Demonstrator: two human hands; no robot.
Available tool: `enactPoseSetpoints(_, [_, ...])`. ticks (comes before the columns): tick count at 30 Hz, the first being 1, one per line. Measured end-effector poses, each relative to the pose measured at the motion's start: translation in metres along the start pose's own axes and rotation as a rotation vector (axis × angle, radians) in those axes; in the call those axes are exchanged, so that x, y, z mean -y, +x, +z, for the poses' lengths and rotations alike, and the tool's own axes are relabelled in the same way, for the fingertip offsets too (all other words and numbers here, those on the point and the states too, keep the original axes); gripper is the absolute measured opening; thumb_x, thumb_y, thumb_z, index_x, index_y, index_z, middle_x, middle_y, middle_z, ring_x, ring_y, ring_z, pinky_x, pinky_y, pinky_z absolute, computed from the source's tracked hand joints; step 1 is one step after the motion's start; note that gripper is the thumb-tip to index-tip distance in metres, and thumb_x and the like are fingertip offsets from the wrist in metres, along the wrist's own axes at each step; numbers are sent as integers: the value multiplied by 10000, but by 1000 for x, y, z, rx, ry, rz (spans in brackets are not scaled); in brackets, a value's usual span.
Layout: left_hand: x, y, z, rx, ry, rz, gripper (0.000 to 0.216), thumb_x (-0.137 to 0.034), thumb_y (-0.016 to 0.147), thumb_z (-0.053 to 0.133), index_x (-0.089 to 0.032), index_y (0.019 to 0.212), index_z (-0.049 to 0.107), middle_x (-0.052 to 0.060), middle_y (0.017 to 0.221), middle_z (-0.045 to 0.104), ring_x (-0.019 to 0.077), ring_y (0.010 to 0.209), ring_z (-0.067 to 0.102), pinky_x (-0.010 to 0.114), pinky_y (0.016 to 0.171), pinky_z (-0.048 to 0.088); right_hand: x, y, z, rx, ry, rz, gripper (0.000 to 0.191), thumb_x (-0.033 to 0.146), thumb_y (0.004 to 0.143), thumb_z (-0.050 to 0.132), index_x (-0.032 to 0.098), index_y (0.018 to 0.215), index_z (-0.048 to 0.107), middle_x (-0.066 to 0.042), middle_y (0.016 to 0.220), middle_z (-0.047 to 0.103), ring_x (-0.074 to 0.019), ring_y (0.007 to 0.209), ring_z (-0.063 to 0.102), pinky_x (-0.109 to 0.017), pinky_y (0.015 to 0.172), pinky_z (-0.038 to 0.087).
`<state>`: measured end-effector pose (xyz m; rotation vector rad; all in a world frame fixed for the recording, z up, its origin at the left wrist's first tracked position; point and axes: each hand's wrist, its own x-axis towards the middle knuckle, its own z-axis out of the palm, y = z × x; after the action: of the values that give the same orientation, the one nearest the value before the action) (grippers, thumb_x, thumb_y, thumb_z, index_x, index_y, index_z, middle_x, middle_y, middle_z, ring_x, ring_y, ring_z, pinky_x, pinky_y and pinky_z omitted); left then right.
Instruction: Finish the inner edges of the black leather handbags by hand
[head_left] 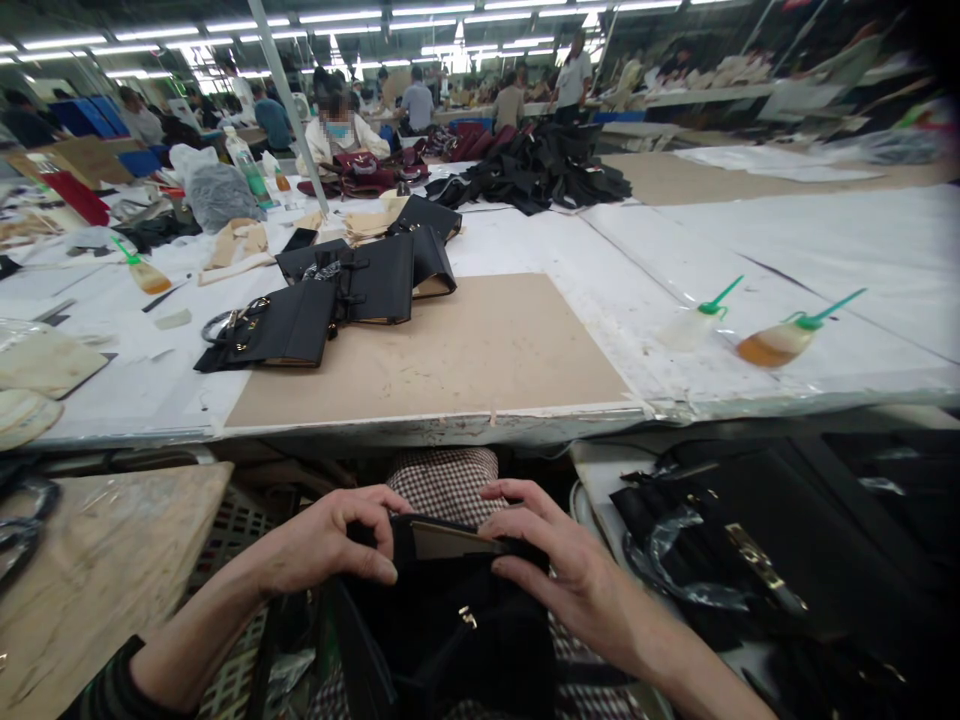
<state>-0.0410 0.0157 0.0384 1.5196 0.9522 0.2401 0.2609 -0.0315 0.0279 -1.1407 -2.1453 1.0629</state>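
A black handbag (450,620) rests on my lap below the table's front edge. My left hand (330,540) is closed on the left part of its top rim, thumb and fingers pinching it. My right hand (555,560) grips the right part of the rim, fingers curled over it. A tan lining panel (442,540) shows between both hands. A small gold fitting (469,617) sits on the bag's front.
A tan board (465,350) lies on the white table, with several black handbags (337,290) at its far left. Two glue bottles with green nozzles (780,340) lie at right. More black bags (750,550) are piled at my right. People work at far tables.
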Motion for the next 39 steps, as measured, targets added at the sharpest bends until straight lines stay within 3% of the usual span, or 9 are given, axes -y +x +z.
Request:
enactPoseSetpoints(6, [-3,1,2,2,3,13,204,-360,693,820,-185,707,718,31,1227,612,250,1150,543,344,1024,361,4,5,-1,87,-58,-45,210,164,948,540,290,1089,632,-45,1358,453,-188,1124,559,-325,973,470])
enactPoseSetpoints(12, [-2,0,2,-5,10,14,204,-362,690,824,-186,701,720,25,1229,611,246,1145,545,339,1032,348,8,8,0,92,-84,-32,102,179,919,591,255,980,620,-46,1325,504,-211,1161,550,-339,968,476])
enactPoseSetpoints(17, [1,-2,2,-17,-22,26,156,-300,699,828,-186,709,721,21,1218,616,237,1154,547,324,1020,353,7,4,4,16,-34,-11,187,110,887,597,242,1006,538,-70,1397,433,-225,1305,439,-353,1034,430])
enactPoseSetpoints(24, [0,-3,3,-10,-31,48,140,-275,700,831,-184,713,725,22,1223,617,235,1154,551,322,1017,366,13,8,4,106,-33,-48,320,22,891,515,281,1060,598,-25,1433,390,-188,1288,443,-328,1052,414])
enactPoseSetpoints(31, [-3,-4,3,30,-62,79,134,-263,686,842,-184,716,738,22,1238,611,238,1141,562,326,1006,389,12,8,3,97,-78,-36,231,53,894,560,252,1005,597,-36,1375,456,-189,1235,490,-328,1014,436])
enactPoseSetpoints(36, [-3,-4,5,15,-51,83,134,-257,684,843,-182,712,735,29,1242,613,250,1164,552,336,1014,382,3,3,6,33,-135,-60,87,161,906,626,231,958,631,-47,1294,539,-192,1153,555,-318,961,471])
enactPoseSetpoints(39, [-3,-5,5,-1,-54,72,129,-255,692,835,-181,710,731,31,1242,613,251,1153,560,341,1010,383,-1,0,10,-14,-157,-97,103,193,926,610,235,1004,662,-48,1243,591,-187,1100,588,-311,934,489])
